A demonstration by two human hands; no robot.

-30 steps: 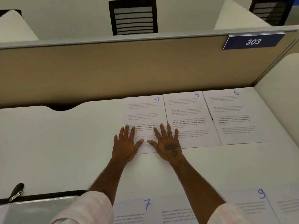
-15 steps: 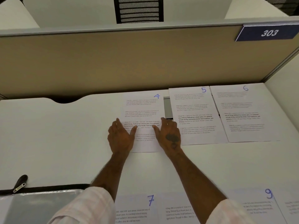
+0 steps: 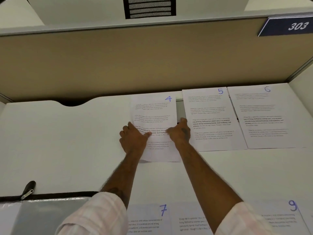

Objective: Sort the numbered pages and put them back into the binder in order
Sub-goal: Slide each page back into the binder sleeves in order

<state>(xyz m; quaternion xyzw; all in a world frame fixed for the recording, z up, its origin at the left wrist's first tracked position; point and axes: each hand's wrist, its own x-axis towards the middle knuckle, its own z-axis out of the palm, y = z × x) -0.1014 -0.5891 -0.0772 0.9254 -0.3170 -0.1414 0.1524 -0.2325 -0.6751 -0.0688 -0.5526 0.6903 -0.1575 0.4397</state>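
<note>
Page 4 (image 3: 153,112) lies on the white desk, a little left of page 5 (image 3: 210,116) and page 6 (image 3: 264,116). My left hand (image 3: 133,138) grips its left edge, thumb on top of the sheet. My right hand (image 3: 179,131) grips its right edge, fingers curled at the margin. The page's near end looks slightly raised, with a shadow under it. Page 7 (image 3: 149,217), an unnumbered-looking sheet and page 9 (image 3: 279,217) lie in a row at the near edge. The binder (image 3: 42,214), with its clear sleeve and black spine, is at the lower left.
A tan partition (image 3: 152,61) with a "303" plate (image 3: 288,26) walls the back of the desk (image 3: 59,141). A side panel rises at the right. A black clip (image 3: 28,189) lies near the binder's spine. A grey slot in the desk shows between pages 4 and 5.
Both hands went from lying flat on page 4 to gripping its side edges. The page slid left, away from page 5, uncovering a gap.
</note>
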